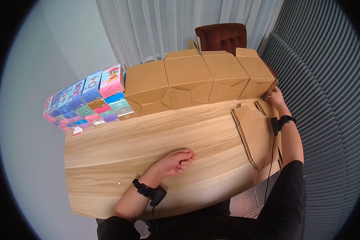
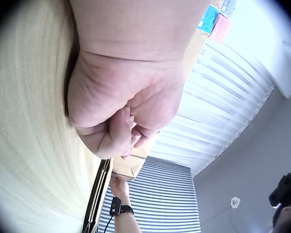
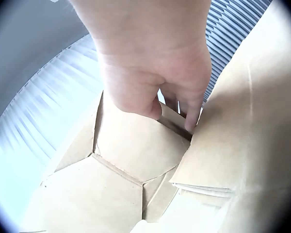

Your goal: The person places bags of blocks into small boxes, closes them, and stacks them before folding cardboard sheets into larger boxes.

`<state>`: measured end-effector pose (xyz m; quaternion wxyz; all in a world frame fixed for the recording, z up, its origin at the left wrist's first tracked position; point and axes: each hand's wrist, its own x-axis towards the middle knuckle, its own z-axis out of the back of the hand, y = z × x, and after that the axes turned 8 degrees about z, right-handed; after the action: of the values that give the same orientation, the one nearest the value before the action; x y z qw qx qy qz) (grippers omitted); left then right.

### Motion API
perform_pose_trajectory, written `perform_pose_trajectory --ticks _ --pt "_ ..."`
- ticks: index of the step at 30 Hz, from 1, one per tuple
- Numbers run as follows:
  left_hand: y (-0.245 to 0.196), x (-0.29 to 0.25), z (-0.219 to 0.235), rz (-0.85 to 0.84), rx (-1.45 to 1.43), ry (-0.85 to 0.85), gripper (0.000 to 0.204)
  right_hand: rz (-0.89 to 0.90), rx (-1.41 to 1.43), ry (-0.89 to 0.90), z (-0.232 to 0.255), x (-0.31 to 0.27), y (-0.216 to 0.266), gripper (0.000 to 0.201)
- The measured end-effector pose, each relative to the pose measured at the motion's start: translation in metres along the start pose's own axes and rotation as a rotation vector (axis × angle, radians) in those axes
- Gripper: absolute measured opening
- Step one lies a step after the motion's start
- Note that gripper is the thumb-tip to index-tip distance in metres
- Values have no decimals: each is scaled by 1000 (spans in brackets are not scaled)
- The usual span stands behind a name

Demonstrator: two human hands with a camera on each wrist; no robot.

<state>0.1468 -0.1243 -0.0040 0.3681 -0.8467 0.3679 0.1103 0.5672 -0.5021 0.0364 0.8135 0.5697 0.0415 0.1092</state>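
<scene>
A row of several brown cardboard boxes (image 1: 189,82) stands along the back of the table. At the right end of the row, my right hand (image 1: 275,98) holds the lower corner of the last box (image 1: 257,74); in the right wrist view the thumb and fingers of this hand (image 3: 153,73) pinch the edge of a cardboard panel (image 3: 136,141), the fingertips partly hidden. Below it lie flattened cardboard sheets (image 1: 258,132). My left hand (image 1: 176,163) rests on the bare tabletop with its fingers loosely curled and nothing in them, as the left wrist view of the hand (image 2: 123,97) also shows.
Stacked colourful small boxes (image 1: 84,100) stand at the back left of the wooden table (image 1: 156,136). A tiny white scrap (image 1: 119,183) lies near the front left. Behind the boxes is a brown chair (image 1: 222,37), and a grey ribbed wall (image 1: 322,100) is on the right.
</scene>
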Motion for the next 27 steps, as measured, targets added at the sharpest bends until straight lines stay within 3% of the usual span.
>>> perform_pose_trajectory --ticks 11,17,23,27 --pt "3 2 5 -21 19 15 15 -5 -183 -241 26 -25 6 51" --pt "4 4 6 -17 -11 26 18 -20 -153 -171 47 -44 -3 41" --pt "7 5 11 -43 22 40 18 105 -82 -181 49 -105 1 29" --pt "7 5 9 -38 7 35 17 171 -127 -176 48 -177 23 23"
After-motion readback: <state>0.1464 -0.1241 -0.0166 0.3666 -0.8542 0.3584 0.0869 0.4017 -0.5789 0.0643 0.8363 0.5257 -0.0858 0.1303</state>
